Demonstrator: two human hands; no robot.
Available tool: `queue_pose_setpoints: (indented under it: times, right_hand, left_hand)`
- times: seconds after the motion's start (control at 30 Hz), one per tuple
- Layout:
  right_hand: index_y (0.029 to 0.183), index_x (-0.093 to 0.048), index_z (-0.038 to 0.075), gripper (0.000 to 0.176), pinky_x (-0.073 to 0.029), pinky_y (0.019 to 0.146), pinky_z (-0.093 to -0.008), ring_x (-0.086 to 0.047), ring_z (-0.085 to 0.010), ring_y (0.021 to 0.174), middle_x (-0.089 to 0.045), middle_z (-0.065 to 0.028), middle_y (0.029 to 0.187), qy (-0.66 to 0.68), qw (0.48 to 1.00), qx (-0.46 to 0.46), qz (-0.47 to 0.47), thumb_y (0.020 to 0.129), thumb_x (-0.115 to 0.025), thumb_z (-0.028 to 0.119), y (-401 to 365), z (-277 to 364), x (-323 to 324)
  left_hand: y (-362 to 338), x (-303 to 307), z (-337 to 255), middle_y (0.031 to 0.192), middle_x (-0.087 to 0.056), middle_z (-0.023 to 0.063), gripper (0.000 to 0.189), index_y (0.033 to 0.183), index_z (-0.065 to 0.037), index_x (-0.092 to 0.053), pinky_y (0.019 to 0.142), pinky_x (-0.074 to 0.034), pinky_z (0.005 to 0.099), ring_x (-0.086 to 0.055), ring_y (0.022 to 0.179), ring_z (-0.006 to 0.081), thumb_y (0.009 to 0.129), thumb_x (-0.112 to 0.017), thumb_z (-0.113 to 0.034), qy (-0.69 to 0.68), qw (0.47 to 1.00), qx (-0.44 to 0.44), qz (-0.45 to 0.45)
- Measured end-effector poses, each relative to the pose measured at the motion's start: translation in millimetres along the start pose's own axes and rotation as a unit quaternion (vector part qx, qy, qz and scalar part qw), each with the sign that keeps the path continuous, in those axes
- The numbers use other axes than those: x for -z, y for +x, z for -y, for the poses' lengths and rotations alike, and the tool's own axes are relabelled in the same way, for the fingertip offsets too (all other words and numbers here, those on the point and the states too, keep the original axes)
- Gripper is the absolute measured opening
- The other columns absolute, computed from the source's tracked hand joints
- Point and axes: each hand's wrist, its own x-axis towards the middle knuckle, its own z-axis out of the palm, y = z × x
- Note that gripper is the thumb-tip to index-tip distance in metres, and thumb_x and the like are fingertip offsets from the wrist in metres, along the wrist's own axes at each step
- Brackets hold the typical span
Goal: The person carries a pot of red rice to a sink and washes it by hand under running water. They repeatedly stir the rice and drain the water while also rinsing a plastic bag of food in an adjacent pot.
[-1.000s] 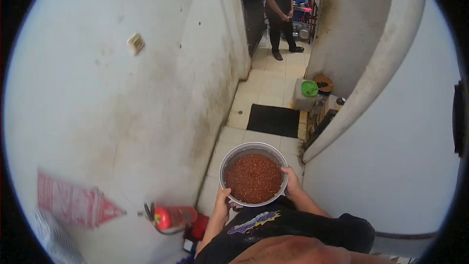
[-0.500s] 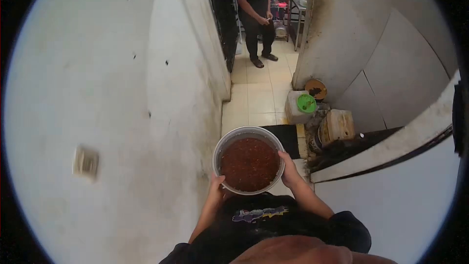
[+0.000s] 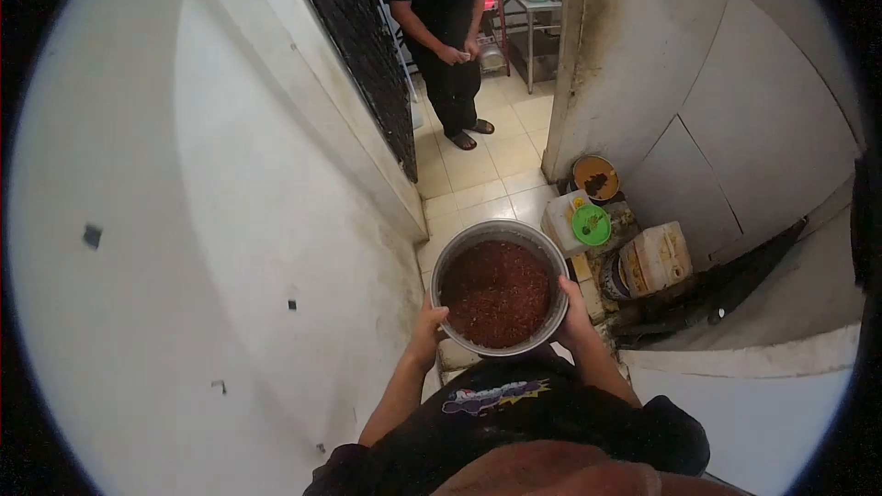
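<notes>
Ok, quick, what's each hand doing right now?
Left hand: closed on the left rim of the metal bowl.
Right hand: closed on the right rim of the same bowl.

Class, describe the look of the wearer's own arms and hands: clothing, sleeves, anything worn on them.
The left hand and right hand are bare: no gloves, rings or watch visible. The forearms are uncovered; short black sleeves belong to a black shirt with a purple and yellow print.
</notes>
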Motion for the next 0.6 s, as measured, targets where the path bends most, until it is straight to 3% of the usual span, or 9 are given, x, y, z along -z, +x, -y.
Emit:
queue_pose_setpoints:
  times: [0.13,0.17,0.23,0.3,0.33,0.4,0.53,0.6]
  right_hand:
    - [0.151,-0.040,0.003,0.079,-0.034,0.117,-0.0509,-0.048,-0.0378,0.136,-0.048,-0.0206,0.151,0.031,0.999,0.003,0.045,0.095,-0.050,0.057,71,43,-4]
    - [0.148,-0.045,0.002,0.075,-0.037,0.113,-0.0498,-0.052,-0.0365,0.130,-0.052,-0.0192,0.144,-0.005,1.000,0.020,-0.008,0.095,-0.053,0.055,87,68,-39]
    - [0.144,-0.049,0.002,0.072,-0.040,0.109,-0.0487,-0.055,-0.0351,0.123,-0.057,-0.0177,0.138,-0.046,0.997,0.033,-0.060,0.095,-0.055,0.054,135,83,-30]
    - [0.142,-0.051,0.000,0.068,-0.041,0.109,-0.0472,-0.057,-0.0344,0.122,-0.059,-0.0174,0.137,-0.013,0.994,0.100,0.038,0.097,-0.053,0.051,209,100,-2]
    - [0.142,-0.051,0.000,0.068,-0.041,0.109,-0.0472,-0.057,-0.0344,0.122,-0.059,-0.0174,0.137,-0.020,0.994,0.099,0.042,0.097,-0.053,0.051,241,109,7]
    - [0.139,-0.054,-0.001,0.063,-0.041,0.109,-0.0451,-0.058,-0.0323,0.123,-0.061,-0.0169,0.136,0.038,0.993,0.077,0.080,0.098,-0.051,0.048,295,133,-10]
    - [0.145,-0.047,0.000,0.067,-0.040,0.113,-0.0462,-0.056,-0.0332,0.128,-0.056,-0.0194,0.142,-0.033,0.994,0.062,0.078,0.101,-0.047,0.050,362,205,-70]
    - [0.143,-0.050,0.000,0.065,-0.041,0.112,-0.0451,-0.058,-0.0314,0.125,-0.059,-0.0183,0.138,-0.032,0.996,0.048,0.069,0.100,-0.049,0.049,396,228,-87]
  left_hand:
    - [72,-8,-30,0.150,-0.045,0.0144,0.088,0.158,-0.021,-0.031,0.101,-0.045,0.0551,-0.049,0.131,0.0338,0.080,-0.060,-0.051,0.011,1.000,0.029,0.004]
    - [90,-1,-61,0.150,-0.045,0.0144,0.088,0.158,-0.021,-0.031,0.101,-0.045,0.0551,-0.049,0.131,0.0338,0.080,-0.060,-0.051,0.014,0.999,0.030,0.000]
    - [144,0,-67,0.149,-0.046,0.0147,0.089,0.157,-0.020,-0.031,0.097,-0.048,0.0521,-0.050,0.130,0.0334,0.080,-0.061,-0.053,0.024,0.999,0.031,0.000]
    - [206,-1,-74,0.149,-0.047,0.0148,0.089,0.157,-0.019,-0.031,0.097,-0.049,0.0509,-0.050,0.129,0.0330,0.080,-0.061,-0.053,0.017,1.000,0.007,0.009]
    - [238,-1,-75,0.148,-0.047,0.0149,0.090,0.157,-0.018,-0.031,0.096,-0.049,0.0496,-0.051,0.129,0.0326,0.080,-0.061,-0.054,0.015,1.000,-0.013,0.015]
    - [299,4,-85,0.148,-0.048,0.0138,0.089,0.157,-0.017,-0.032,0.098,-0.048,0.0489,-0.051,0.129,0.0313,0.081,-0.061,-0.053,0.016,1.000,-0.024,0.010]
    - [364,-5,-135,0.148,-0.048,0.0123,0.084,0.158,-0.018,-0.031,0.101,-0.047,0.0471,-0.051,0.131,0.0302,0.085,-0.060,-0.047,-0.048,0.998,-0.034,-0.027]
    - [387,-13,-161,0.141,-0.057,0.0167,0.078,0.150,-0.002,-0.038,0.109,-0.046,0.0489,-0.057,0.129,0.0312,0.090,-0.059,-0.048,-0.087,0.993,-0.043,-0.066]
